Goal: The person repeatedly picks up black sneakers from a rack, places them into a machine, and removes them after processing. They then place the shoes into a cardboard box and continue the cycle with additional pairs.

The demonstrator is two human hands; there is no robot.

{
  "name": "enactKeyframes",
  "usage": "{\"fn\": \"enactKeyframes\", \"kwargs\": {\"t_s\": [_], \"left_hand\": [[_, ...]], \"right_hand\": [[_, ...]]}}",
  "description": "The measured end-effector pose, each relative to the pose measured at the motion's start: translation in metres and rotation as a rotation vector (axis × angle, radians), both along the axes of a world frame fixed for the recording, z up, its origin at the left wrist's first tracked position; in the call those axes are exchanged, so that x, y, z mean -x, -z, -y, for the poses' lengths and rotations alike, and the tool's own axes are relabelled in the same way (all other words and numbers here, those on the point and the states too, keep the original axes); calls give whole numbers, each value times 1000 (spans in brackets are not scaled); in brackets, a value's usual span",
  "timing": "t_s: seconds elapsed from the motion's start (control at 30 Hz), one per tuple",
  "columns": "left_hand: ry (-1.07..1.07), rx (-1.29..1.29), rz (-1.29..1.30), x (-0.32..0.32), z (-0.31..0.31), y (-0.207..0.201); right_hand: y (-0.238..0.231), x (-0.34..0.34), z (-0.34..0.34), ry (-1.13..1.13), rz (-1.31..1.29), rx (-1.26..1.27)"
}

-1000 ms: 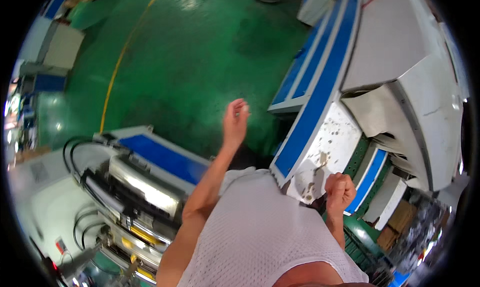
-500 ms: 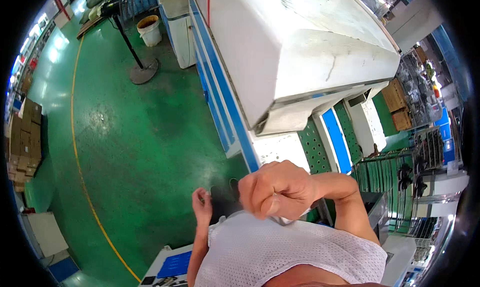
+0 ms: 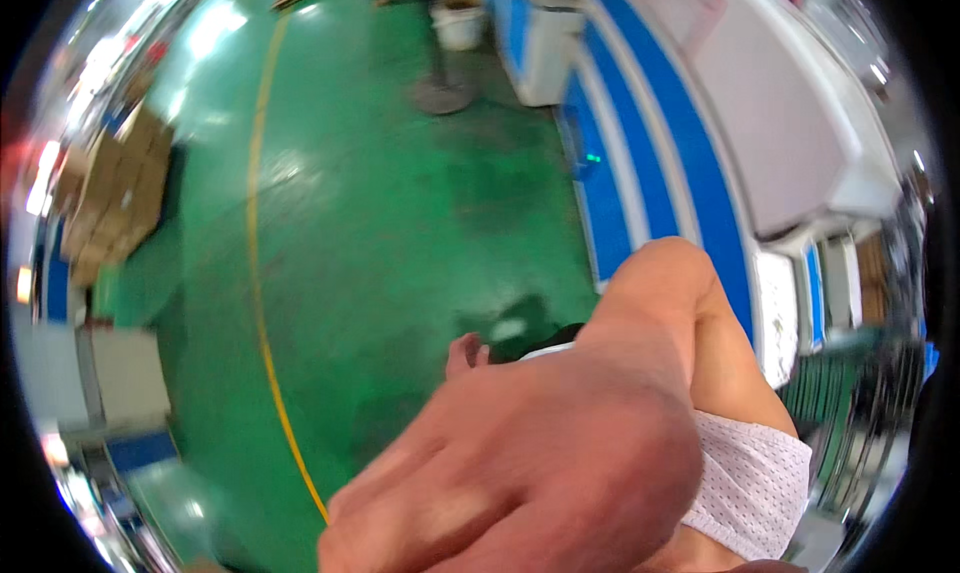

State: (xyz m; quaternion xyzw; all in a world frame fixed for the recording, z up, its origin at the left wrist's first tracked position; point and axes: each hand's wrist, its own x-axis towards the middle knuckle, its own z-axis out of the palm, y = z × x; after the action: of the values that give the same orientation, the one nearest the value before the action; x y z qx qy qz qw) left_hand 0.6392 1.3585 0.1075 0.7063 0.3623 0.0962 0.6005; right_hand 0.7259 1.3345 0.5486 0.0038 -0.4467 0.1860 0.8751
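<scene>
My right hand [image 3: 520, 463] fills the lower middle, very close and smeared by motion. Its back faces up and its fingers bend down, so whatever lies inside them, if anything, is hidden. The bent right arm [image 3: 660, 303] comes from the sleeve of a white mesh shirt [image 3: 750, 473]. Behind the right hand, only the fingertips of my left hand [image 3: 466, 355] show. They hang loosely apart above the green floor [image 3: 400, 243], with no object seen in them.
A large white and blue machine [image 3: 690, 163] stands along the right. A yellow line [image 3: 255, 223] runs down the floor. Stacked cardboard boxes [image 3: 125, 188] and grey cabinets [image 3: 125, 373] line the left. A white bucket [image 3: 460, 21] and a round-based stand [image 3: 440, 95] are at the far end.
My right hand has come up much closer and now covers most of the shirt. The view has turned left, so the machine sits farther right. The left hand remains low.
</scene>
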Motion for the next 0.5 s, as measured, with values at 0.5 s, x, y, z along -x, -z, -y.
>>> {"fn": "enactKeyframes", "kwargs": {"t_s": [0.5], "left_hand": [[-765,46,-240,278,-184,-17]], "right_hand": [[316,19,-343,-481,614,1473]]}}
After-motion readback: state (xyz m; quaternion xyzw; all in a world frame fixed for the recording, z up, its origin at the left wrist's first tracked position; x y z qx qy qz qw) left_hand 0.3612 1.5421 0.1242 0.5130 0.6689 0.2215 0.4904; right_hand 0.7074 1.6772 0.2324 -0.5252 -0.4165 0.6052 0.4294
